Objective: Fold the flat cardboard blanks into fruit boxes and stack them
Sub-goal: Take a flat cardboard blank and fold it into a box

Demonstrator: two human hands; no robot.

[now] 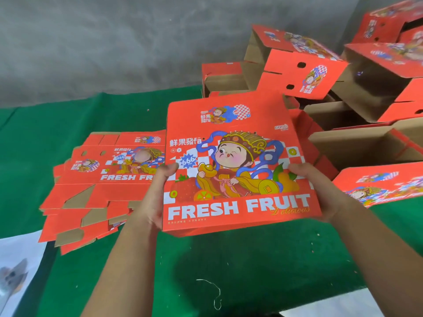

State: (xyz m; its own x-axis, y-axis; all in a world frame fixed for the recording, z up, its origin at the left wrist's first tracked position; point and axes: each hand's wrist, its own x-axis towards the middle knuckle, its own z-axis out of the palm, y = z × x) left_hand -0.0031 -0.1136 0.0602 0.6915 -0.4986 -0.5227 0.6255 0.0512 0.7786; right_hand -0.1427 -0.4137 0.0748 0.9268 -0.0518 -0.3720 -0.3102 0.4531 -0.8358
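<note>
While the left hand [158, 191] and right hand [313, 186] grip its side edges, thumbs on top, the red printed cardboard fruit box [235, 165] hangs above the green-covered counter [229, 266]. Flat red cardboard blanks [96, 186] lie left; folded red boxes [320, 72] pile far right.

One view only, from up on the head. Looks forward and down, close over both arms and the red box [238, 165]. Takes in the green table [229, 271], a pile of flat boxes [96, 191] on the left, folded boxes [304, 69] on the right, and a grey wall [114, 42] behind.
</note>
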